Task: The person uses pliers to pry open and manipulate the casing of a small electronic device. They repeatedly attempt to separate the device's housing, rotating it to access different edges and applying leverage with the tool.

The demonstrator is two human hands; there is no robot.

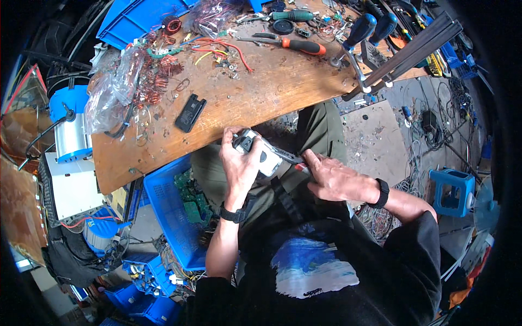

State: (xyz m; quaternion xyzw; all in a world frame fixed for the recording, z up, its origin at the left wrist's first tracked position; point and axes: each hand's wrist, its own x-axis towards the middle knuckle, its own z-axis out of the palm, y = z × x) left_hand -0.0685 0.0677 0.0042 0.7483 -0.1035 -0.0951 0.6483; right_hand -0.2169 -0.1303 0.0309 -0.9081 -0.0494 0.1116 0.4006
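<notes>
Over my lap, my left hand [238, 164] is closed round a small white and black boxy device [268, 164], with fingers and thumb on its sides. My right hand [336, 178] grips a hand tool [288, 156] with a dark metal end and a bit of red at its handle. The tool's end meets the right side of the device; its exact tip is too small to make out. On the wooden table just beyond my left hand lies a black plastic cover [191, 113].
The wooden table [261, 98] holds an orange-handled screwdriver [304, 46], copper coils [159, 81], red wire [239, 54] and plastic bags [111, 92]. Clamps [405, 54] stand at its right end. A blue crate [166, 209] with green circuit boards [193, 204] sits left of my lap.
</notes>
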